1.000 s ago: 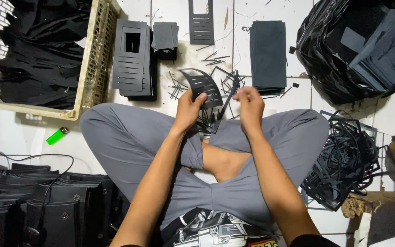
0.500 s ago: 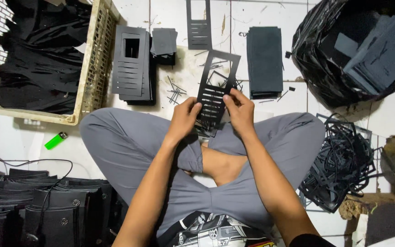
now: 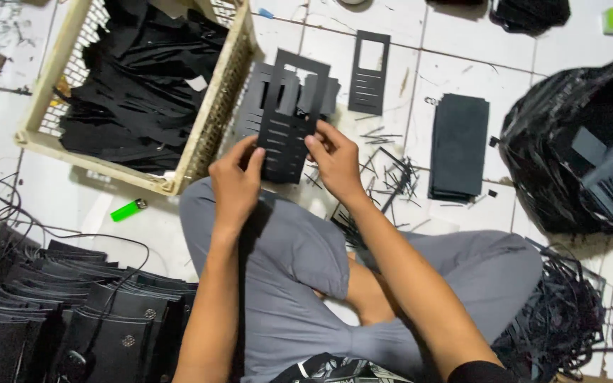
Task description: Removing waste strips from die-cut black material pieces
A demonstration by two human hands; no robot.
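Person's sitting cross-legged on a white tiled floor (image 3: 462, 67), both hands up front holding a black die-cut sheet (image 3: 286, 117), a thin flat piece w/ a rectangular window near the top and rows of slots lower down. Left hand (image 3: 235, 181) has thumb and fingers closed on the sheet's lower left edge, right hand (image 3: 335, 159) pinches the lower right edge the same way. So both are closed on it, not loose. The sheet is held upright-ish above the floor, just right of the cream plastic basket (image 3: 218, 120) full of black material, and over a stack of similar cut pieces (image 3: 253, 106).

What could go wrong imo: the strips between the slots look thin, so twisting or pulling the two edges apart could tear or crease one. The grip is only along the bottom, so the top could flop over. The floor below is littered w/ black offcut slivers (image 3: 391, 174), so a dropped sheet could land in that mess.

Vs the earlier frames: a sec ago the hands were low near the knees w/ the piece bent and curled. Now it's flat, lifted further out toward the basket, and the view has swung left. Green lighter (image 3: 128, 210) and the stack of plain black sheets (image 3: 459, 145) look untouched.
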